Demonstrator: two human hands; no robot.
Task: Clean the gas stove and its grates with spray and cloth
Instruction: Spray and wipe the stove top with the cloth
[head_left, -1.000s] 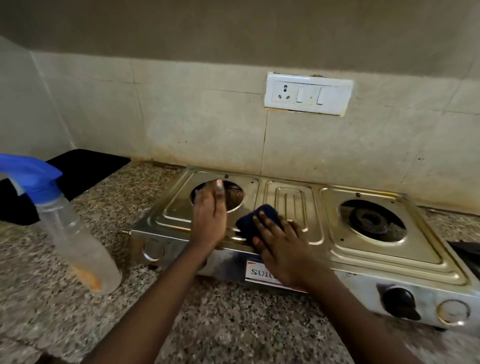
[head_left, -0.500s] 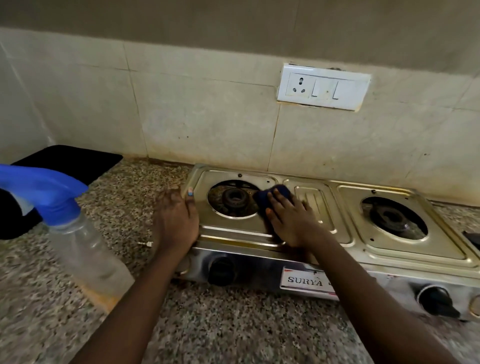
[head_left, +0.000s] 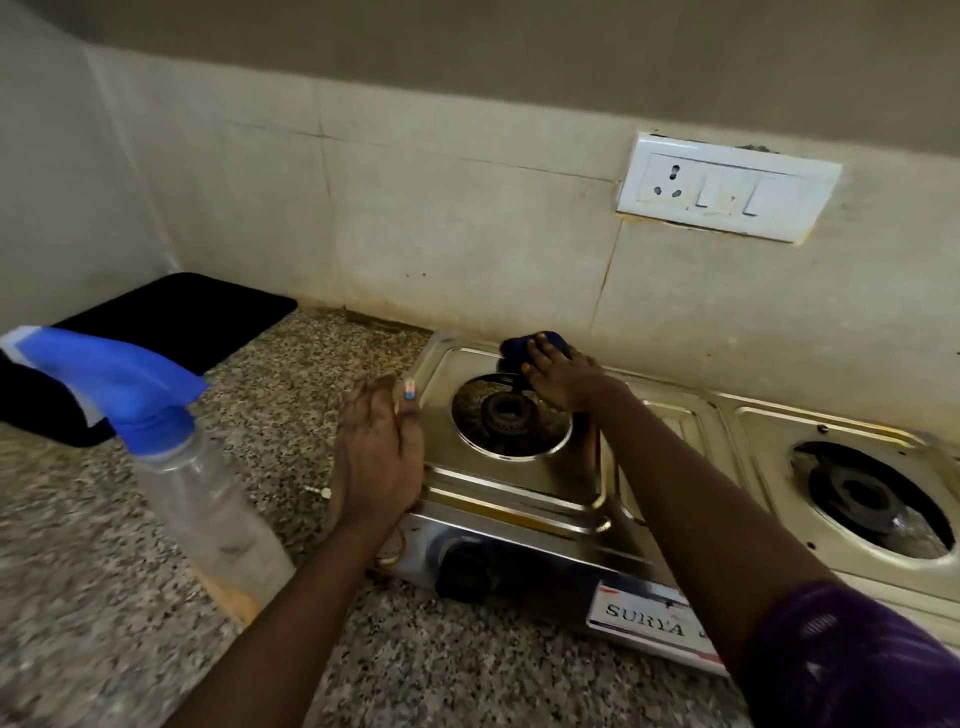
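A steel two-burner gas stove (head_left: 670, 431) stands on the granite counter, with no grates on it. My right hand (head_left: 561, 382) presses a dark blue cloth (head_left: 524, 349) onto the stove top at its back left corner, behind the left burner (head_left: 506, 413). My left hand (head_left: 376, 457) lies flat against the stove's left edge, fingers straight. A clear spray bottle (head_left: 208, 499) with a blue trigger head stands on the counter near the front left.
A black mat (head_left: 176, 312) lies in the counter's back left corner. A white socket and switch plate (head_left: 727, 189) is on the tiled wall above the stove. The right burner (head_left: 867, 496) is uncovered. Speckled granite counter (head_left: 78, 597) stretches in front.
My right hand slid the cloth from the stove's front middle to its back left corner. My left hand shifted from over the left burner to the stove's left edge. The view moved closer.
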